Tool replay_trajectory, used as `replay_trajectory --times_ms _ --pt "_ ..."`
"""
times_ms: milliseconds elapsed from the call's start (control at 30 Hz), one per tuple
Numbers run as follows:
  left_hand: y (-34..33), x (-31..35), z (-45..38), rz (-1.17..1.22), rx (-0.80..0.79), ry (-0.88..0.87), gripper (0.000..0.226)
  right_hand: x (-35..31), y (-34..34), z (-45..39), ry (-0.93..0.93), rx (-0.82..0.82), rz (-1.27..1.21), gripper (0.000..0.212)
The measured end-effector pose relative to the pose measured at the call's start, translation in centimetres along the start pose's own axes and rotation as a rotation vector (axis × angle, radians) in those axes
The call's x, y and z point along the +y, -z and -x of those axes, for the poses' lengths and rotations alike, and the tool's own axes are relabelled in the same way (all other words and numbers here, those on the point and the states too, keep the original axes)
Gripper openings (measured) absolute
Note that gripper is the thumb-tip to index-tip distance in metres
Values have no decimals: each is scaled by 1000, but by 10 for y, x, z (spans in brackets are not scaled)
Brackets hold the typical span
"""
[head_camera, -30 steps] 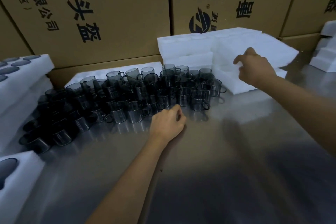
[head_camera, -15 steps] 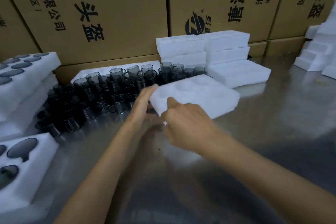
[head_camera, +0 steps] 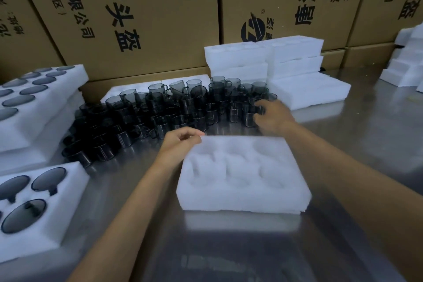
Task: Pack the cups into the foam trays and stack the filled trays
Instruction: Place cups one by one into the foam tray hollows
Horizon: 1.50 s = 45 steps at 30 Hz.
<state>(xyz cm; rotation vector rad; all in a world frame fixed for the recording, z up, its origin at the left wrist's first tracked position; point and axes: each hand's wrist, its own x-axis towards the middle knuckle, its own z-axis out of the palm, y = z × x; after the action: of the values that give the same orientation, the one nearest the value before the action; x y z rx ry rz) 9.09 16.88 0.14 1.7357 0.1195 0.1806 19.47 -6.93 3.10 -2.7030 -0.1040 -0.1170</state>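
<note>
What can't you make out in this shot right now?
- Head view: whether the right hand actually grips a cup; its fingers are blurred among the cups.
- Pocket count of the empty foam tray: washed out white.
- Filled tray: cut off by the left edge.

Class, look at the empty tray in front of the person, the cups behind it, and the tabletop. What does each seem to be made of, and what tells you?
Empty tray: white foam, matte, with soft fuzzy edges. Cups: probably smoky grey glass or clear plastic; see-through and glossy. Tabletop: likely stainless steel, brushed and blurrily reflective.
</note>
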Motion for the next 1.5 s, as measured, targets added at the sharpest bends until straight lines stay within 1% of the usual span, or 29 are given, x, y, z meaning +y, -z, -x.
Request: replay_trajectory --times_ms 67,133,167,300,367,433,500,567,600,667,733,800,833,933,1000,1133,1233,1300,1367,1500 --pt "1 0 -1 -9 26 -8 17 14 -10 -11 11 -67 -23 42" --pt "5 -1 -2 -38 36 7 16 21 -21 -16 49 -34 -110 19" --pt "7 -1 -2 -57 16 23 15 23 -24 -17 67 0 -143 9" --pt "19 -1 0 -87 -91 71 12 17 -21 -8 141 123 -134 12" --pt "22 1 2 -110 -128 72 13 9 -13 4 210 224 -145 7" --pt "26 8 3 -182 -166 78 14 -5 -2 23 314 311 -209 6" --pt "32 16 3 -275 -162 53 14 -23 7 46 439 307 -311 9" --pt "36 28 7 -304 -111 -20 17 -43 12 72 534 222 -445 15" --pt "37 32 9 -268 -97 -62 20 -52 11 83 556 172 -509 16" --pt "34 37 15 -163 -117 -111 24 -64 1 101 561 85 -587 13" --pt "30 37 20 -171 -177 -104 26 -70 -13 112 547 27 -615 12" --pt "26 34 21 -214 -220 -92 23 -71 -26 117 503 30 -628 13" --pt "25 33 21 -204 -212 -91 22 -70 -29 117 474 42 -650 15" --pt "19 28 17 -153 -121 -93 24 -68 -33 114 402 52 -722 18" --pt "13 25 15 -146 -89 -121 25 -67 -35 114 384 82 -705 19" --pt "6 18 11 -163 -89 -150 27 -62 -40 114 374 124 -593 18" --pt "9 11 10 -136 -76 -95 26 -60 -40 110 400 94 -650 6" --pt "11 7 11 -89 -82 -72 25 -58 -40 108 385 72 -663 12" --pt "12 5 11 -97 -106 -80 25 -55 -39 107 353 50 -656 17" --pt "14 -3 11 -111 -140 -111 26 -54 -40 106 327 8 -660 12"
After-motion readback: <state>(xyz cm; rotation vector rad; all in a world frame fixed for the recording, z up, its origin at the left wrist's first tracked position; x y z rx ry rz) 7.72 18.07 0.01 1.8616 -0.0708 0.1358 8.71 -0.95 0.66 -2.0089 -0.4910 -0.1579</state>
